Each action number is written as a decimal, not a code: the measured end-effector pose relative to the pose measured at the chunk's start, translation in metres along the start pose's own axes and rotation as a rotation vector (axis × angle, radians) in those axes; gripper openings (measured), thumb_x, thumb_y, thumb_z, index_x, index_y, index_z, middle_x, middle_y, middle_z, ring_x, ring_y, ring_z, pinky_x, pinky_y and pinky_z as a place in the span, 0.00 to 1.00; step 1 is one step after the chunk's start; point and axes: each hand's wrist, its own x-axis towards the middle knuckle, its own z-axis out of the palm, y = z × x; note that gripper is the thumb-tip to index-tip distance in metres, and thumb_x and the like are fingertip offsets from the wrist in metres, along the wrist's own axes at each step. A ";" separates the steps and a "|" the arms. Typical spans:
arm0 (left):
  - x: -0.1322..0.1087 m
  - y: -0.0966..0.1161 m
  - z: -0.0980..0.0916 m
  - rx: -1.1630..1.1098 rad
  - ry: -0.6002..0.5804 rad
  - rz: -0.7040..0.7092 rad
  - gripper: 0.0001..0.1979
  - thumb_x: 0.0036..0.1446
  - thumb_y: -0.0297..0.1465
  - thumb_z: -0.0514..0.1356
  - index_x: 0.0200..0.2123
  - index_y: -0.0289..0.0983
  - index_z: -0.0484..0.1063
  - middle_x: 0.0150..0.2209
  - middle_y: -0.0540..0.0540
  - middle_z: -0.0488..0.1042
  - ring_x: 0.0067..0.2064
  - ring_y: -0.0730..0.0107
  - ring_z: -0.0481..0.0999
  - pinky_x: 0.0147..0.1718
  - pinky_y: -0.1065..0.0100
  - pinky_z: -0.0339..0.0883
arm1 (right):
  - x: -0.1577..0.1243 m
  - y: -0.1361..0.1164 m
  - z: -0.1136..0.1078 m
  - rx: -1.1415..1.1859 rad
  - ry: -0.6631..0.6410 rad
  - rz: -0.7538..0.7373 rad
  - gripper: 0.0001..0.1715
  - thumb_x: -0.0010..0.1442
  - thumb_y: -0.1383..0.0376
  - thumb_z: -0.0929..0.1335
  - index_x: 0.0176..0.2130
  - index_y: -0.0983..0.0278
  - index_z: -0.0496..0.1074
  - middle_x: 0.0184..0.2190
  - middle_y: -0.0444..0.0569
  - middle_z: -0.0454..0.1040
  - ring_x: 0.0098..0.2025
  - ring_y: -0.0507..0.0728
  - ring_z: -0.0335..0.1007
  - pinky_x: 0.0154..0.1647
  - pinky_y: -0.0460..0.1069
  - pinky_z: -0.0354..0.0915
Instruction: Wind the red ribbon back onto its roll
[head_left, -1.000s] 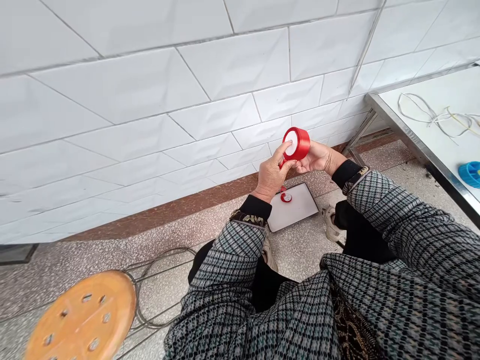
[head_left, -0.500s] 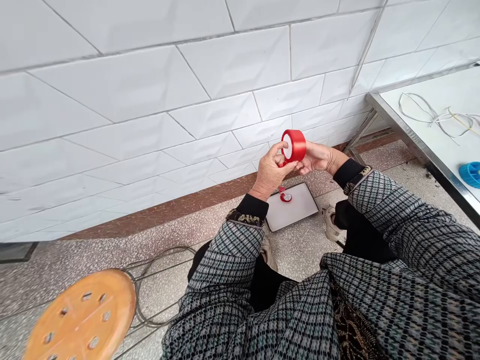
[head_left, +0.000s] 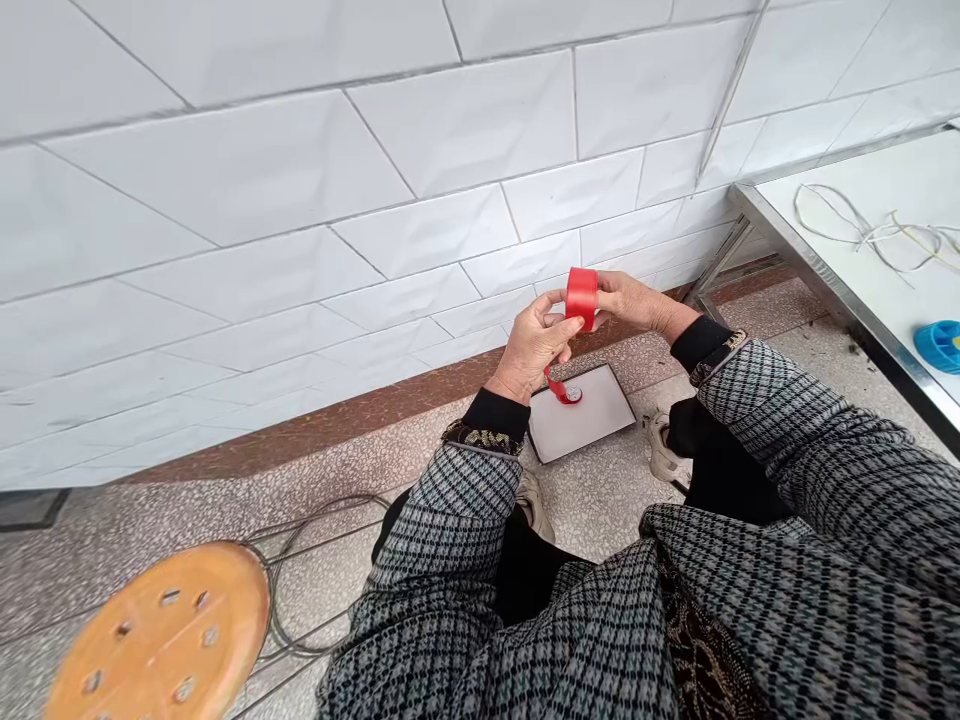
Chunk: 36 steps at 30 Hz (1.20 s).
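A roll of red ribbon (head_left: pixel 581 298) is held up between my two hands, its shiny outer band facing me. My left hand (head_left: pixel 531 340) grips it from the left, thumb on the lower edge and fingers at the side. From the right, my right hand (head_left: pixel 637 302) closes on the other side of the roll, its far fingers partly hidden. Below my left hand, a red ribbon strip runs down to a small round white-faced piece with a red rim (head_left: pixel 573 395). That piece rests on a white shallow tray (head_left: pixel 600 430) on the floor.
An orange round stool (head_left: pixel 161 640) with holes stands at lower left, near wire hoops (head_left: pixel 277 580). To the right is a metal-edged table (head_left: pixel 847 300) bearing white cords (head_left: pixel 862 235) and a blue plastic ring (head_left: pixel 937 346). A white tiled wall (head_left: pixel 465 120) rises ahead.
The ribbon roll has turned, so its white side no longer shows. My right hand has shifted up onto its right side, and more of the hanging strip is visible.
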 end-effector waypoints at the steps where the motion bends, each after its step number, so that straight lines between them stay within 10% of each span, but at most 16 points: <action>1: 0.001 0.000 0.001 -0.007 0.004 0.002 0.30 0.49 0.41 0.79 0.52 0.39 0.75 0.17 0.66 0.58 0.15 0.82 0.51 0.16 0.72 0.58 | 0.001 0.001 0.002 0.015 0.024 0.007 0.13 0.61 0.61 0.80 0.41 0.65 0.80 0.34 0.48 0.83 0.33 0.53 0.77 0.32 0.44 0.76; 9: 0.011 -0.017 0.018 -0.045 0.342 0.142 0.21 0.57 0.47 0.75 0.40 0.40 0.74 0.20 0.61 0.62 0.16 0.81 0.56 0.14 0.74 0.57 | 0.012 -0.004 0.009 0.207 0.315 0.145 0.07 0.65 0.68 0.71 0.33 0.66 0.74 0.27 0.49 0.80 0.29 0.53 0.75 0.30 0.44 0.73; 15: 0.011 -0.021 0.017 0.099 0.325 0.182 0.17 0.58 0.44 0.73 0.34 0.40 0.72 0.21 0.59 0.65 0.15 0.81 0.57 0.13 0.74 0.54 | 0.014 -0.006 0.005 0.312 0.353 0.225 0.12 0.72 0.69 0.67 0.33 0.65 0.72 0.24 0.48 0.77 0.25 0.51 0.72 0.28 0.42 0.69; 21: 0.010 -0.022 0.015 0.266 0.324 0.260 0.07 0.62 0.29 0.69 0.38 0.40 0.72 0.18 0.61 0.60 0.17 0.80 0.60 0.18 0.74 0.54 | 0.010 -0.005 0.008 0.432 0.153 0.348 0.13 0.76 0.60 0.69 0.39 0.63 0.74 0.24 0.46 0.78 0.24 0.51 0.71 0.25 0.42 0.69; 27: 0.008 -0.021 0.013 0.383 0.221 0.282 0.21 0.61 0.24 0.69 0.55 0.42 0.74 0.20 0.61 0.67 0.19 0.78 0.63 0.23 0.72 0.59 | 0.005 -0.007 0.010 0.551 0.035 0.448 0.17 0.82 0.60 0.63 0.44 0.65 0.74 0.26 0.47 0.79 0.22 0.50 0.70 0.22 0.40 0.69; 36: 0.011 -0.012 0.002 0.421 0.134 0.296 0.20 0.54 0.23 0.73 0.49 0.41 0.76 0.18 0.64 0.56 0.18 0.80 0.55 0.21 0.71 0.53 | 0.010 0.011 -0.004 0.604 -0.177 0.508 0.17 0.82 0.58 0.63 0.41 0.64 0.72 0.23 0.46 0.76 0.19 0.49 0.66 0.19 0.40 0.68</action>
